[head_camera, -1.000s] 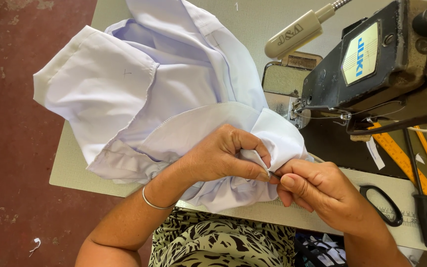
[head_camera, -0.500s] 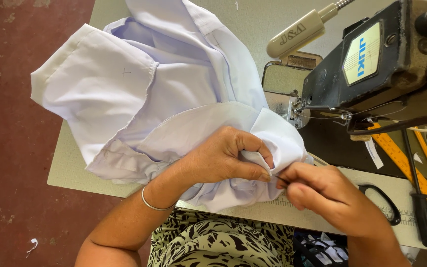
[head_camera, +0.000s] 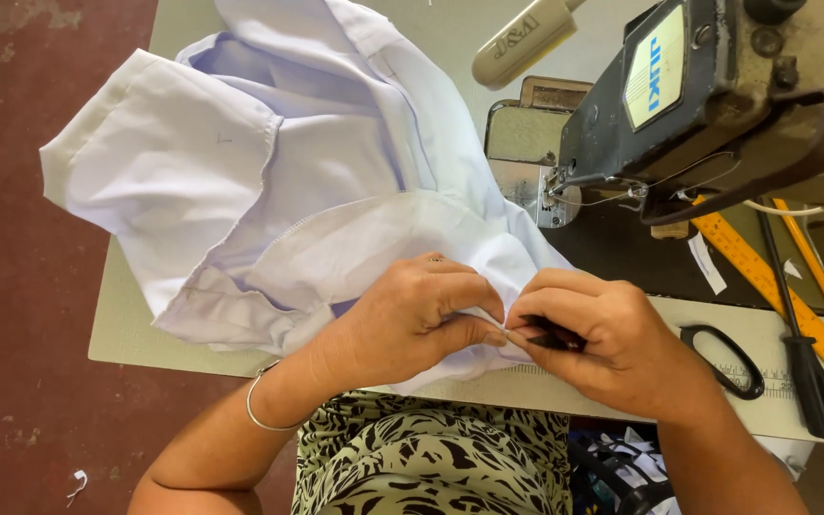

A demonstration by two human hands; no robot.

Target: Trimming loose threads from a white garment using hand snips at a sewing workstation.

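A sewing workshop: an industrial sewing machine [head_camera: 717, 105] at two o'clock, ruler [head_camera: 774, 286] and scissors [head_camera: 722, 358] at three, fabric scraps [head_camera: 612, 453] at five.

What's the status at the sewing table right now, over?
Left hand pinching white shirt fabric. Right hand gripping a small dark tool at the fold. Scissors and screwdriver lie to the right, clear of the hands.

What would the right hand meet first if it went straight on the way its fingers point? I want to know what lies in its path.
The right hand points left, fingertips pinching a small dark tool. It would meet the pale shirt fold and the left hand almost at once; they look already touching.
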